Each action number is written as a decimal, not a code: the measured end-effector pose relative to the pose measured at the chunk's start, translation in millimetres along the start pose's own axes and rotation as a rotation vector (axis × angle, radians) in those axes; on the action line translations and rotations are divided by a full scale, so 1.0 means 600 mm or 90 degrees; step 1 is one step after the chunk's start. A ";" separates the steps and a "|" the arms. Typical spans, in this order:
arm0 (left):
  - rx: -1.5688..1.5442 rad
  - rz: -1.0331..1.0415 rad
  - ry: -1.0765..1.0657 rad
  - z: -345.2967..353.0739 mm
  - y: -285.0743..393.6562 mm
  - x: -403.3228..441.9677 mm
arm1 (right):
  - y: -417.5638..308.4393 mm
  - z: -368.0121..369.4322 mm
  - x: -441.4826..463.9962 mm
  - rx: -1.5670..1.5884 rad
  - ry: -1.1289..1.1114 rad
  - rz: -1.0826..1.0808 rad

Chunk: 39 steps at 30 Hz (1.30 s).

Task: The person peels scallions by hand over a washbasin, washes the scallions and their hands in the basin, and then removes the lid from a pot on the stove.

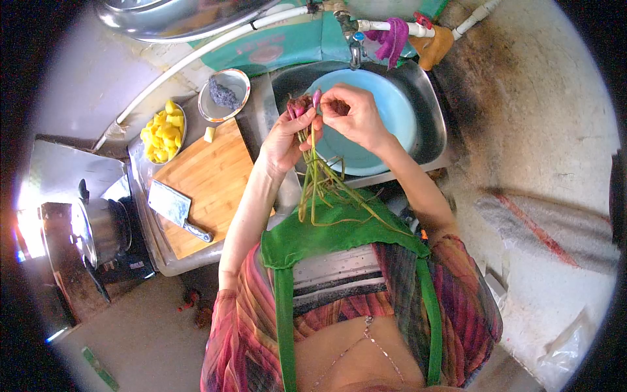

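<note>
I am worrying first about the loose stems. The left hand (285,140) is gripping the bunch (314,171) only near its top, so the long tails are hanging free and could be snagging on the green apron (339,225), or slipping out if that hold is too slack. 1 purple bulb (317,98) is standing above the rest, beside the right hand (358,117), and a hard tug there could be snapping its stem or pulling neighbours loose. Dirt or skin could also be dropping into the blue basin (392,111), because the right hand is hanging over it with a dark reddish clump (339,106) showing among its curled fingers.

I am seeing the left fingers clamped around the stems just below the bulbs. The right thumb and fingertips are curling in beside the raised bulb, and I cannot tell whether they are pinching it.

The bunch is hanging at the basin's left edge, its tails trailing toward the apron. It is looking slender and scruffy: purple-pink bulbs, reddish-brown roots or skins on top, then thin yellow-green stems splaying and bending, 1 of them arching rightward across the apron's top.
</note>
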<state>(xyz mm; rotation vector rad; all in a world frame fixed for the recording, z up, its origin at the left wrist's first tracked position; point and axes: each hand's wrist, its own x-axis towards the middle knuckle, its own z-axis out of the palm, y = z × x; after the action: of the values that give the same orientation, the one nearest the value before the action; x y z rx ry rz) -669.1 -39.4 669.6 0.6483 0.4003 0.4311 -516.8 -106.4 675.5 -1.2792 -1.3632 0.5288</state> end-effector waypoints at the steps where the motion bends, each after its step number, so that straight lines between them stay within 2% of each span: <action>1: -0.016 0.002 -0.022 -0.004 0.000 0.000 | 0.005 -0.005 0.002 0.026 -0.029 0.023; 3: -0.031 0.004 -0.045 -0.007 0.001 0.000 | 0.007 -0.017 0.008 0.052 -0.059 0.045; 5: 0.042 0.009 -0.013 -0.006 0.004 -0.003 | -0.001 -0.030 0.016 0.222 -0.030 0.231; 6: 0.043 0.010 -0.013 -0.002 0.001 -0.004 | -0.009 -0.030 0.016 0.214 -0.027 0.241; 8: 0.160 0.097 0.081 0.011 -0.008 -0.004 | 0.006 -0.013 0.006 0.146 -0.030 0.199; 9: 0.160 0.096 0.079 0.018 -0.009 -0.004 | 0.013 -0.005 0.003 0.077 -0.032 0.156; 11: 0.271 0.142 0.099 0.033 -0.007 -0.004 | 0.008 0.004 -0.005 0.076 -0.024 0.156; 14: 0.364 0.172 0.131 0.039 -0.017 -0.001 | -0.013 0.012 -0.008 -0.034 0.066 0.079; 19: 0.476 0.212 0.166 0.039 -0.025 -0.003 | -0.017 0.016 -0.014 -0.182 0.047 0.033; 23: 0.501 0.226 0.174 0.036 -0.028 -0.001 | -0.017 0.021 -0.017 -0.223 0.072 0.011; 24: 0.446 0.196 0.168 0.038 -0.024 -0.001 | -0.020 0.020 -0.015 -0.223 0.072 0.011; 26: 0.364 0.164 0.145 0.035 -0.020 -0.001 | -0.026 0.018 -0.010 -0.097 0.056 0.105; 29: 0.443 0.162 0.171 0.040 -0.020 -0.002 | -0.010 0.018 -0.008 -0.128 0.042 0.075; 39: 0.476 0.172 0.182 0.042 -0.022 -0.004 | -0.005 0.016 -0.014 -0.169 0.004 0.078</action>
<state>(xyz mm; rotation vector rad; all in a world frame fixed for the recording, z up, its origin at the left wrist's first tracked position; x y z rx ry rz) -655.8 -62.4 679.7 1.3845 0.7638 0.6400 -528.8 -111.1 672.3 -1.5856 -1.3899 0.4368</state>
